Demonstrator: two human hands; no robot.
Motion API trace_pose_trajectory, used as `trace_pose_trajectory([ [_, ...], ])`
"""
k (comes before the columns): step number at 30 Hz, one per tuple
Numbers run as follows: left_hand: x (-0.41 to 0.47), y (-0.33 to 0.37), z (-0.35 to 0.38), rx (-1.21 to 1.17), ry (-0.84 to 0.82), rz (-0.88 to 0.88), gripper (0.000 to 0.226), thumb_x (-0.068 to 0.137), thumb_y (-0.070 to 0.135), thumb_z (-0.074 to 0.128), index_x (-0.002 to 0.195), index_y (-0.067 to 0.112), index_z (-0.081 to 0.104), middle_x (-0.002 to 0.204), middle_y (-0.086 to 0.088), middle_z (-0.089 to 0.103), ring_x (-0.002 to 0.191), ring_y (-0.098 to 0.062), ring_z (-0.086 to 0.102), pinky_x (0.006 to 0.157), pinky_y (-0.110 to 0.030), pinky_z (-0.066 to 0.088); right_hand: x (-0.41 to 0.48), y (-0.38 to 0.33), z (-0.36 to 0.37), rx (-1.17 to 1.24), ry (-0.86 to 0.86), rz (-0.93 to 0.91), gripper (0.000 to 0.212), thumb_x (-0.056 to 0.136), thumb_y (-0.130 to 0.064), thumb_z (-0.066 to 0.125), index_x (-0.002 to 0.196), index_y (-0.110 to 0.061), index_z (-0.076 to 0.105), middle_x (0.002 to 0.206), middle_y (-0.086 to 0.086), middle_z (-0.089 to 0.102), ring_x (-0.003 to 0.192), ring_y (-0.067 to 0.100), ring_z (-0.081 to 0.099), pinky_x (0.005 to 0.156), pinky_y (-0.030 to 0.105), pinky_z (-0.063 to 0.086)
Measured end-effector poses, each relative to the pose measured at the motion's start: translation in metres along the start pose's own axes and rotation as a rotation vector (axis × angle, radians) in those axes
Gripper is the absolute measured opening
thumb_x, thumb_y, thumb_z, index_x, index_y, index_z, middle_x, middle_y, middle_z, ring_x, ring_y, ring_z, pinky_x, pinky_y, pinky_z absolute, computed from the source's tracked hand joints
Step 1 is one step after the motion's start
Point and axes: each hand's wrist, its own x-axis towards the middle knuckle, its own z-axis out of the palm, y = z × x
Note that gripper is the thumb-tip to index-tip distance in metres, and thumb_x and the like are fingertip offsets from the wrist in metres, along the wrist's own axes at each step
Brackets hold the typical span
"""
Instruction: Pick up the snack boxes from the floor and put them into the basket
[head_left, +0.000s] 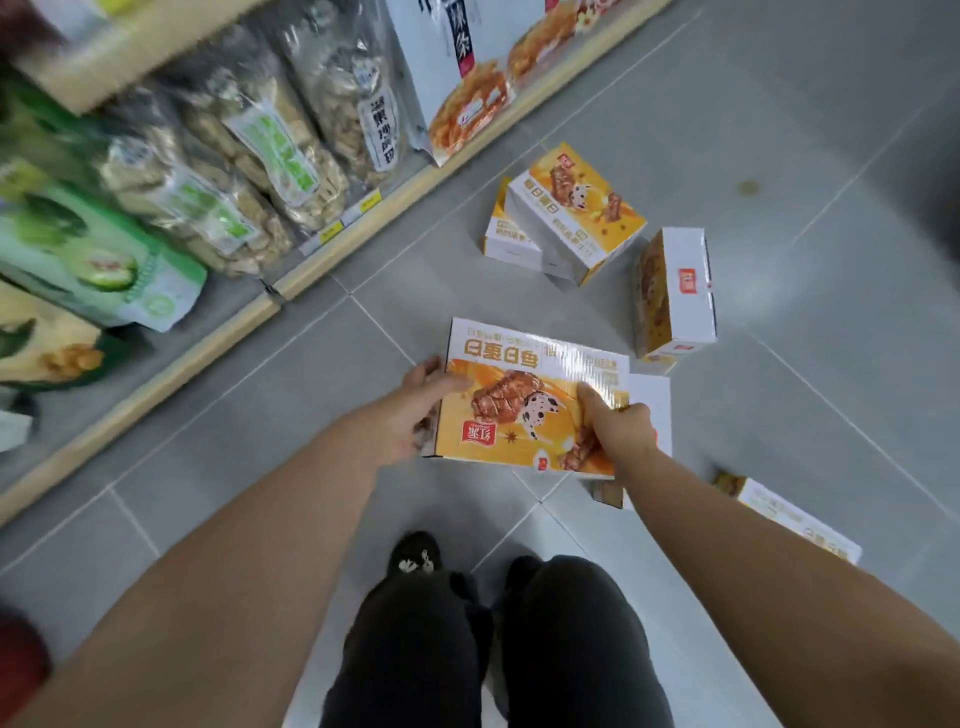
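I hold an orange and white snack box (524, 384) flat above the grey floor. My left hand (410, 415) grips its left edge. My right hand (618, 421) grips its right side, thumb on top. Another box (652, 410) lies partly hidden under it. Farther off, two boxes (571, 213) lie stacked near the shelf, and one box (675, 291) stands on its end. One more box (789, 514) lies at the right beside my arm. No basket is in view.
A low wooden shelf (260, 312) with bagged snacks (249, 156) runs along the left. A red object (21, 665) shows at the bottom left corner. My legs and shoe (415, 556) are below the held box. Grey floor tiles (805, 130) spread to the right.
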Motion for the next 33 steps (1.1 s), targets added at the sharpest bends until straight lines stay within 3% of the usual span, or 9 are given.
trace_pose_trajectory([
  [3,-0.101,0.028,-0.019,0.112,-0.096,-0.028,0.104,0.073,0.031,0.078,0.148,0.048,0.007,0.127,0.003,0.060,0.106,-0.019,0.055,0.080,-0.034,0.050,-0.073,-0.036,-0.033,0.017,-0.085,0.003,0.076,0.080,-0.063,0.061,0.130,-0.008,0.043,0.114,0.006,0.058,0.102,0.028,0.057,0.096,0.044,0.048],
  [6,-0.203,0.046,-0.036,0.059,-0.037,0.023,0.098,0.085,0.020,0.069,0.149,0.047,0.001,0.100,0.014,0.058,0.086,-0.011,0.056,0.061,-0.030,0.054,-0.156,-0.070,-0.063,-0.013,-0.171,-0.023,0.068,0.079,-0.063,0.062,0.119,-0.009,0.047,0.106,0.007,0.058,0.099,0.028,0.060,0.097,0.040,0.048],
  [10,-0.310,0.048,-0.054,0.013,0.120,0.111,0.090,0.079,0.024,0.072,0.147,0.048,0.018,0.108,0.000,0.063,0.102,-0.012,0.059,0.056,-0.021,0.049,-0.190,-0.071,-0.078,-0.092,-0.334,-0.090,0.114,0.029,-0.089,0.069,0.116,-0.016,0.060,0.100,0.007,0.072,0.089,0.031,0.071,0.088,0.048,0.055],
  [13,-0.378,0.036,-0.070,-0.047,0.282,0.233,0.108,0.054,0.029,0.084,0.144,0.044,0.026,0.132,-0.009,0.053,0.115,-0.027,0.058,0.081,-0.032,0.048,-0.286,-0.099,-0.094,-0.199,-0.456,-0.243,0.081,0.062,-0.069,0.074,0.117,-0.011,0.058,0.101,0.006,0.070,0.088,0.025,0.069,0.087,0.045,0.055],
  [15,-0.419,0.025,-0.081,-0.049,0.391,0.309,0.110,0.052,0.022,0.087,0.144,0.037,0.029,0.129,-0.005,0.050,0.105,-0.024,0.058,0.085,-0.036,0.051,-0.347,-0.119,-0.096,-0.317,-0.442,-0.481,0.067,0.080,-0.042,0.074,0.131,-0.009,0.046,0.126,0.009,0.059,0.109,0.028,0.060,0.098,0.040,0.046],
  [17,-0.466,-0.003,-0.101,-0.048,0.517,0.341,0.106,0.044,0.024,0.086,0.136,0.039,0.035,0.123,-0.006,0.057,0.098,-0.023,0.063,0.081,-0.037,0.057,-0.409,-0.128,-0.084,-0.486,-0.466,-0.803,0.085,0.079,-0.032,0.077,0.146,-0.008,0.030,0.150,0.011,0.036,0.137,0.028,0.037,0.110,0.037,0.031],
  [24,-0.560,-0.098,-0.145,0.419,0.667,0.347,0.073,0.062,0.028,0.083,0.119,0.024,0.037,0.081,0.004,0.058,0.068,-0.015,0.058,0.056,-0.029,0.047,-0.562,-0.113,0.005,-1.299,-0.693,-1.733,0.114,0.067,-0.044,0.083,0.153,-0.019,0.013,0.161,0.005,0.013,0.148,0.025,0.011,0.117,0.039,0.016],
  [29,-0.610,-0.208,-0.190,0.570,0.731,0.310,0.081,0.050,0.036,0.088,0.112,0.027,0.036,0.110,0.003,0.045,0.086,-0.018,0.051,0.064,-0.027,0.039,-0.646,-0.037,0.094,-1.649,-0.784,-1.804,0.110,0.035,-0.061,0.080,0.133,-0.028,0.043,0.122,0.000,0.057,0.110,0.020,0.057,0.091,0.036,0.052],
  [33,-0.642,-0.280,-0.233,0.609,0.769,0.259,0.097,0.050,0.042,0.088,0.127,0.030,0.031,0.127,-0.001,0.049,0.107,-0.022,0.053,0.082,-0.036,0.051,-0.709,0.020,0.141,-1.676,-0.872,-1.832,0.095,0.037,-0.053,0.084,0.122,-0.025,0.051,0.113,-0.001,0.062,0.101,0.021,0.060,0.083,0.033,0.053],
])
